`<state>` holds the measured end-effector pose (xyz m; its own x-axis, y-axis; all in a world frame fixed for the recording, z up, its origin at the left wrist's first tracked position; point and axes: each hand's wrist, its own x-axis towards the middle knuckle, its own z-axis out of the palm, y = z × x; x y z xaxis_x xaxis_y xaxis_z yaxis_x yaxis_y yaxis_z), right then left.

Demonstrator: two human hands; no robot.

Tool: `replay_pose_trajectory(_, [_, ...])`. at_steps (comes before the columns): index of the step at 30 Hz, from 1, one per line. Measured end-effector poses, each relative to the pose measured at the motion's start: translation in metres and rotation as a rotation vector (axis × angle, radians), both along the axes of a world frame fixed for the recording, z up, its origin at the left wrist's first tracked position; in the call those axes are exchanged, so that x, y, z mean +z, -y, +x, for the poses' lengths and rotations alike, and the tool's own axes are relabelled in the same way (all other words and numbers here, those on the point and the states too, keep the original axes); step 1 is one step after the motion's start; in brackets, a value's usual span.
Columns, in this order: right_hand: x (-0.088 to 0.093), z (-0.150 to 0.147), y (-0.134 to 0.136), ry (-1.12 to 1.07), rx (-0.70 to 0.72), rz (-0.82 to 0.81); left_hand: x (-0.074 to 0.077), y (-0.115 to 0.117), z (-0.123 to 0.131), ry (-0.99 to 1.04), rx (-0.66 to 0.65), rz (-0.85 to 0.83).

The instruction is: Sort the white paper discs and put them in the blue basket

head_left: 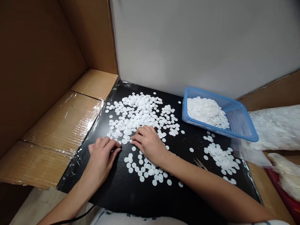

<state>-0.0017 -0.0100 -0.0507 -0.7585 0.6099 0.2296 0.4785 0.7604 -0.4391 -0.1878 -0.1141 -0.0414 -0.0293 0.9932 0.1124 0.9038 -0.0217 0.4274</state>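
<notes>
Small round white discs (142,109) lie loosely heaped on a black tabletop (131,200). My left hand (102,153) rests at the near left edge of the heap, its fingers curled and thumb and forefinger almost meeting. Whether anything is between them is too small to make out. Close by on the right, my right hand (150,145) reaches over the discs with bent fingers, and its fingertips pinch at a white disc (131,141). A looser group of discs (150,172) lies below my right wrist, partly hidden by the forearm.
A blue plastic basket (243,122) half filled with discs stands at the back right. Nearer are another small pile of discs (222,157) and metal pointed tips (199,163), partly under my forearm. Clear bags (278,128) sit far right. Cardboard (61,122) borders the left.
</notes>
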Motion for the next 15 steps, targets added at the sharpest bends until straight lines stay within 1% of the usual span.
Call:
replay_pose_trajectory(3, [0.005, -0.002, -0.001, -0.009, -0.01, -0.123, 0.001, -0.004, -0.005, -0.054, -0.002, 0.042])
replay_pose_trajectory(5, [0.008, 0.001, -0.002, -0.005, 0.007, -0.167, 0.001, -0.009, -0.003, -0.104, -0.028, 0.062])
replay_pose_trajectory(8, [0.01, 0.009, -0.002, 0.071, 0.079, -0.126, -0.002, -0.016, 0.003, -0.173, -0.059, 0.075])
replay_pose_trajectory(11, [0.011, 0.019, 0.0, 0.172, 0.162, -0.067, -0.004, -0.02, 0.003, -0.17, -0.071, 0.081])
replay_pose_trajectory(15, [0.017, 0.018, 0.003, 0.172, 0.155, -0.043, -0.003, -0.017, -0.001, -0.136, -0.068, 0.123])
